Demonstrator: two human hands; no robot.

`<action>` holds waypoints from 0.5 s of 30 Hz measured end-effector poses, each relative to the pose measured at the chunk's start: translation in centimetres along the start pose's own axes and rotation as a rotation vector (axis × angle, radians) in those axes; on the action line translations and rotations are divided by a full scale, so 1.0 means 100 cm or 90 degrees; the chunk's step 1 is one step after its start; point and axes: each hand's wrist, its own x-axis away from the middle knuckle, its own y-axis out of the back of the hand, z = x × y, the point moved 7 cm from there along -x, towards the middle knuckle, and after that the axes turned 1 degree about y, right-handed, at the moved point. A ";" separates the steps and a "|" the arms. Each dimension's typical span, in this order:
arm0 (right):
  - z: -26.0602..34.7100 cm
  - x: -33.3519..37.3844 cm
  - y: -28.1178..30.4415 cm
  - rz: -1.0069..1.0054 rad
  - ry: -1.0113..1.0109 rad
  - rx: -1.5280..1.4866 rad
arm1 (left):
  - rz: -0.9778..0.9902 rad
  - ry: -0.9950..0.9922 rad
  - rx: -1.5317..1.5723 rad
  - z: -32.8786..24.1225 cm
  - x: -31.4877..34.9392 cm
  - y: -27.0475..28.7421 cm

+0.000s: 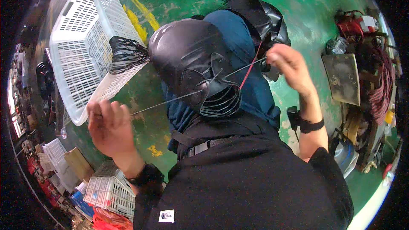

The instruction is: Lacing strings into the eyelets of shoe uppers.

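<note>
A bundle of nested black leather pieces, looking like shoe uppers (187, 44), lies across my lap with its stacked edges toward me. A thin cord (170, 101) crosses over the bundle and runs out tight to both sides. My left hand (110, 123), slightly blurred, has its fingers curled at the cord's left end. At the other end my right hand (289, 66) pinches the cord between thumb and fingers. A red strand (249, 73) slants down beside the bundle, over my blue trousers (230, 25).
On the left stands a white perforated plastic crate (81, 87), with a bunch of black cords (125, 53) over its edge. More black leather pieces (268, 15) lie beyond my knees. At the right are a grey board (343, 79) and a red machine (355, 23); another white crate (108, 191) stands lower left.
</note>
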 end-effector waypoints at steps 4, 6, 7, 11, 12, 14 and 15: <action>-0.012 0.012 0.023 0.037 -0.117 -0.019 | 0.009 -0.021 -0.056 -0.015 -0.002 0.018; 0.008 0.005 0.007 0.042 -0.100 0.008 | -0.129 -0.026 -0.292 0.004 0.006 0.027; 0.022 -0.002 -0.003 0.045 -0.081 0.042 | -0.265 -0.033 -0.522 0.011 0.012 0.032; 0.067 -0.022 -0.047 0.130 0.063 0.184 | 0.279 -0.079 -1.035 0.086 -0.006 -0.090; 0.074 -0.025 -0.059 0.152 0.085 0.215 | 0.306 -0.088 -1.141 0.099 -0.006 -0.098; 0.076 -0.022 -0.071 0.125 0.186 0.301 | 0.332 -0.103 -1.266 0.109 -0.007 -0.103; 0.075 -0.024 -0.066 0.123 0.187 0.301 | 0.332 -0.106 -1.267 0.106 -0.005 -0.101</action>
